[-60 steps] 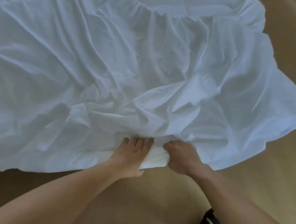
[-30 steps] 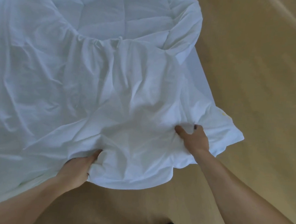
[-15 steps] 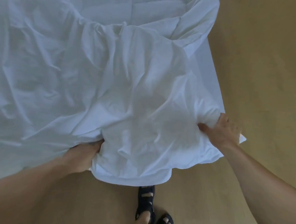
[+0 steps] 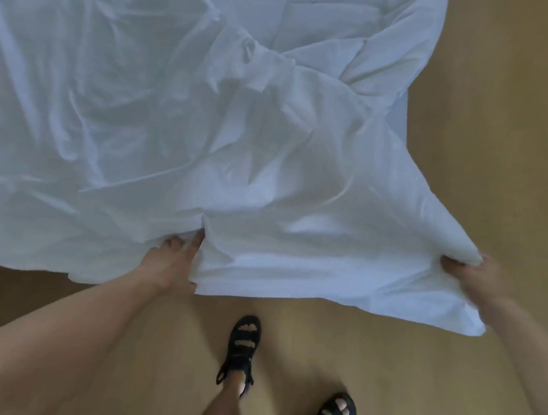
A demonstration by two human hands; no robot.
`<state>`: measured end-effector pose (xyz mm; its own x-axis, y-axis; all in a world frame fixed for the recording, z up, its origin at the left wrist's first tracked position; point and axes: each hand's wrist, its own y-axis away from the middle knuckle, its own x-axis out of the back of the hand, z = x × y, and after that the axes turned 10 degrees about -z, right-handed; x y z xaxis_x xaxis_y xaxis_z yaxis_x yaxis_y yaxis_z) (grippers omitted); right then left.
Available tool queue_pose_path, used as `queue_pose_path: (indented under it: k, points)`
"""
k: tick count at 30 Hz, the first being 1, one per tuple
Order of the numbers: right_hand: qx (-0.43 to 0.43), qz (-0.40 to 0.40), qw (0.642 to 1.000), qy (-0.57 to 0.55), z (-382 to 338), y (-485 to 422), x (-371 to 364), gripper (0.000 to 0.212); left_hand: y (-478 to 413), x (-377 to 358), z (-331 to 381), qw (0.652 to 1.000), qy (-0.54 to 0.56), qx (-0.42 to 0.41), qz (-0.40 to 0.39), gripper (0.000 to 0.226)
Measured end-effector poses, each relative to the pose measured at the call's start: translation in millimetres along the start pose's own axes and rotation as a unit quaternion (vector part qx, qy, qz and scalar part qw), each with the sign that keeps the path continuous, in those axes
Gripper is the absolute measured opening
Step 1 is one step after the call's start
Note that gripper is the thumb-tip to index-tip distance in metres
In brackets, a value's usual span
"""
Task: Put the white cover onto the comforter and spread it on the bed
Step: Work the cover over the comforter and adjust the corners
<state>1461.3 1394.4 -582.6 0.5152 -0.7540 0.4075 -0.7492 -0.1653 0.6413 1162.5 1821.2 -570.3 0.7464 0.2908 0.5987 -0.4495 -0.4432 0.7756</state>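
1. Left hand [image 4: 168,261] grasps the cover [image 4: 268,174] at its near edge.
2. Right hand [image 4: 475,276] clenches the cover's near corner.
3. Comforter [image 4: 328,16] shows bare at top; cover lies bunched below it, over the floor [image 4: 484,108].
4. Tip: hold both grips firm, pull evenly, seat the comforter's corner inside.

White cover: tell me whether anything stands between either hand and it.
Nothing visible does. The left hand grips the white cover at its near edge, and the right hand pinches its near right corner. Both hands are directly on the fabric.
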Motion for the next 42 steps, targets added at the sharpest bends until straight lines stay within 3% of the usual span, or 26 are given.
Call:
queue_pose_path:
  k: [4, 7, 10, 12, 15, 16, 18, 20, 23, 26, 30, 32, 33, 35, 38, 42]
  points:
    - [-0.006, -0.111, 0.991, 0.079, 29.9, -15.3, -8.1, 0.031, 10.3, 7.4, 52.7, 0.996, 0.083, -0.012, 0.028, 0.109]
    - [-0.01, -0.184, 0.971, 0.154, 2.2, -21.8, 0.8, 0.041, 14.6, 34.9, 96.7, 0.984, 0.124, -0.092, 0.094, 0.098]
    - [0.092, -0.17, 0.981, 0.011, -43.1, -26.3, -3.4, 0.027, 4.6, 67.1, 141.9, 0.971, 0.155, -0.152, 0.099, 0.087]
    - [0.122, -0.133, 0.983, -0.024, -69.7, -37.5, -14.7, 0.038, -4.6, 88.1, 168.1, 0.958, 0.217, -0.168, 0.081, 0.088]
    - [0.108, -0.159, 0.978, 0.08, -84.0, -60.2, -39.2, 0.074, -11.7, 110.4, 192.7, 0.947, 0.242, -0.187, 0.098, 0.084]
    - [0.107, -0.163, 0.974, 0.118, -86.1, -64.6, -44.4, 0.073, -11.6, 117.9, 196.9, 0.939, 0.251, -0.187, 0.14, 0.075]
    - [0.129, -0.16, 0.963, 0.176, -97.3, -62.1, -40.8, 0.054, -13.1, 134.3, 202.8, 0.895, 0.271, -0.176, 0.308, 0.047]
    - [0.174, -0.131, 0.965, 0.149, -100.8, -56.7, -15.9, 0.027, -21.8, 156.7, 203.9, 0.848, 0.316, -0.121, 0.409, 0.045]
    - [0.125, -0.135, 0.981, 0.068, -80.3, -61.1, 14.0, 0.021, -46.4, 195.9, 203.6, 0.858, 0.361, -0.036, 0.365, 0.08]
    - [0.06, -0.17, 0.971, 0.155, -52.5, -68.5, -0.3, 0.05, -81.5, 221.7, 208.3, 0.902, 0.339, -0.013, 0.268, 0.096]
    - [-0.011, -0.339, 0.936, 0.094, -73.0, -87.8, 4.8, 0.067, -113.6, 242.6, 228.4, 0.933, 0.348, -0.01, 0.089, 0.118]
    - [-0.025, -0.407, 0.912, 0.033, -102.6, -114.9, 17.7, 0.079, -116.0, 252.3, 233.7, 0.933, 0.354, -0.003, 0.064, 0.122]
    - [-0.018, -0.406, 0.913, -0.006, -124.4, -131.3, 20.6, 0.07, -117.3, 261.7, 234.6, 0.93, 0.363, 0.003, 0.065, 0.122]
    - [0.009, -0.337, 0.938, -0.081, -171.9, -174.8, 16.3, 0.057, -120.0, 290.8, 239.8, 0.904, 0.411, 0.035, 0.115, 0.12]
    - [0.026, -0.27, 0.952, -0.138, -240.3, -240.3, -4.8, 0.081, -136.9, 346.5, 252.7, 0.827, 0.512, 0.119, 0.197, 0.092]
    - [-0.053, -0.287, 0.924, -0.247, -296.0, -306.7, -20.5, 0.049, -165.4, 368.4, 263.6, 0.829, 0.49, 0.227, 0.146, 0.042]
